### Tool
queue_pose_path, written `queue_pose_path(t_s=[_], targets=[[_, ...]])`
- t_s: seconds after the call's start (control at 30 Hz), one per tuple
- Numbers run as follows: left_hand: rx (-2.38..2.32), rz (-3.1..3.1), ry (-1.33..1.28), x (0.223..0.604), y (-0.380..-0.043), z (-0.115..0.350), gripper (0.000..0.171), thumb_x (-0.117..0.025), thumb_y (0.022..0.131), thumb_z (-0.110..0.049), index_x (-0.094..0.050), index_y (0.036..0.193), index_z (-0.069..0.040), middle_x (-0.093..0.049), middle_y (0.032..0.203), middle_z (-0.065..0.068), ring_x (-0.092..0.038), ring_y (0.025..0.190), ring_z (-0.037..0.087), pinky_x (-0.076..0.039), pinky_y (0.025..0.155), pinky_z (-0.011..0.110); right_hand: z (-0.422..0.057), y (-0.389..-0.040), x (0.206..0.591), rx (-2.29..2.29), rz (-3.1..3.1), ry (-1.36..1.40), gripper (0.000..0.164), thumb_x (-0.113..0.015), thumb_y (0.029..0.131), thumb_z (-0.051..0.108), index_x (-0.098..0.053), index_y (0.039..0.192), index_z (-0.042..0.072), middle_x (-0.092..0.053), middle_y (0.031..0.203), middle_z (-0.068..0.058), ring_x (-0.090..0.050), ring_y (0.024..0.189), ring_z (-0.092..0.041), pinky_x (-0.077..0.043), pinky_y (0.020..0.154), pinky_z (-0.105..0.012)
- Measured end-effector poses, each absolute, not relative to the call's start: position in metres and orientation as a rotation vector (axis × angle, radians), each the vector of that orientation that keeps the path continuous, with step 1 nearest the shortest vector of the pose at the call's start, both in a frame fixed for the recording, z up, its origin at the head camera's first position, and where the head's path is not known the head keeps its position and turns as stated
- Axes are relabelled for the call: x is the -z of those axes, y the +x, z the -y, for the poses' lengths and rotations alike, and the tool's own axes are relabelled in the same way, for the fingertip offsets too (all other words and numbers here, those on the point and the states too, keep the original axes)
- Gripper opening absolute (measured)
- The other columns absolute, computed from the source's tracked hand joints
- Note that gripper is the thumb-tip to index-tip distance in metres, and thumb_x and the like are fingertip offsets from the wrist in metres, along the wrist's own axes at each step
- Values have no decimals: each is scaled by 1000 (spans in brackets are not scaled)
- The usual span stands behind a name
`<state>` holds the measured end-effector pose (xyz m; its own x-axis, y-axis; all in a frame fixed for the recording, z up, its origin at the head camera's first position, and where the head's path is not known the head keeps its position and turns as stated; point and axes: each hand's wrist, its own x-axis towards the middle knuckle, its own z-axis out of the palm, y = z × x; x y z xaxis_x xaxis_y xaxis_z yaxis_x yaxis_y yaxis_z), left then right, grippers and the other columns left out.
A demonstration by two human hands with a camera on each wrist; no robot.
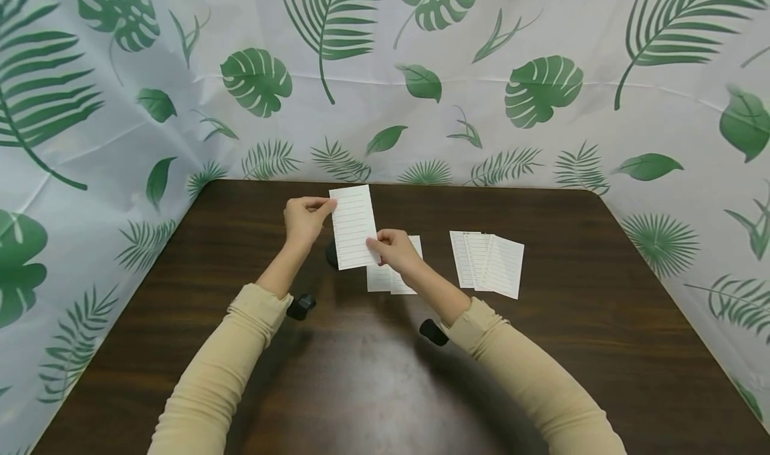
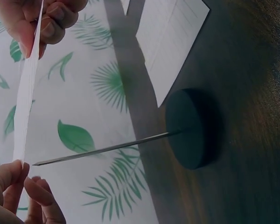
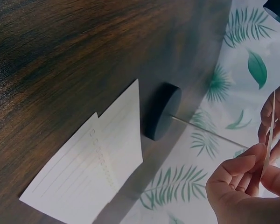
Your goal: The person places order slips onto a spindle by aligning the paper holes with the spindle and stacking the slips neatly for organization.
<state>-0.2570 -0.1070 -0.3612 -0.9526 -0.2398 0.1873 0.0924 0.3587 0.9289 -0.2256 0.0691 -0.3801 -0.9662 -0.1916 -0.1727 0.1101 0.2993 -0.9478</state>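
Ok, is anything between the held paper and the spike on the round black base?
Nothing visible stands between the paper and the tip of the spike in the left wrist view, though the left hand, pinching the paper's edge, looks close to the tip.

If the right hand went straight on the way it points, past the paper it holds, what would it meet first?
From the head view, the right hand would probably meet the left hand, pinching the paper at its opposite edge, though depth is unclear.
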Motion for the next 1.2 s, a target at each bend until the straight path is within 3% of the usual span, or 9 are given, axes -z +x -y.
queue_pose_path(t_s=[0.23, 0.47, 0.63, 0.83, 1.2], targets=[[1534, 2387, 114, 367, -260, 108, 21, -68, 86, -17, -73, 94, 2, -71, 89, 21, -51, 44, 0, -45, 45, 14, -69, -227, 384, 1727, -2301, -70, 18, -54, 95, 12, -58, 89, -4, -51, 60, 6, -43, 56, -7, -48, 60, -22], [1429, 2412, 91, 368, -258, 105, 20, -68, 87, -17, -74, 92, 1, -72, 87, 19, -65, 69, 28, -40, 50, 14, -70, -226, 385, 1744, -2310, -74, 18, -54, 95, 11, -59, 91, -6, -52, 62, 7, -43, 57, -7, -46, 58, -20], [1390, 2417, 95, 368, -255, 105, 21, -67, 88, -18, -74, 93, 1, -72, 87, 19, -65, 71, 27, -41, 54, 17, -69, -225, 385, 1757, -2300, -71, 19, -54, 94, 10, -60, 94, -8, -54, 63, 7, -46, 59, -5, -45, 56, -17], [1370, 2407, 86, 372, -254, 105, 21, -67, 88, -18, -74, 93, 1, -72, 87, 19, -66, 74, 28, -43, 57, 20, -69, -224, 384, 1743, -2298, -59, 23, -53, 95, 11, -61, 103, -10, -65, 77, -3, -50, 62, -6, -46, 57, -18], [1387, 2433, 123, 374, -257, 107, 22, -66, 87, -19, -74, 93, 1, -72, 87, 19, -65, 70, 25, -43, 56, 20, -67, -226, 388, 1718, -2297, -43, 22, -53, 96, 13, -61, 99, -7, -61, 75, 0, -45, 59, -7, -47, 58, -19]])
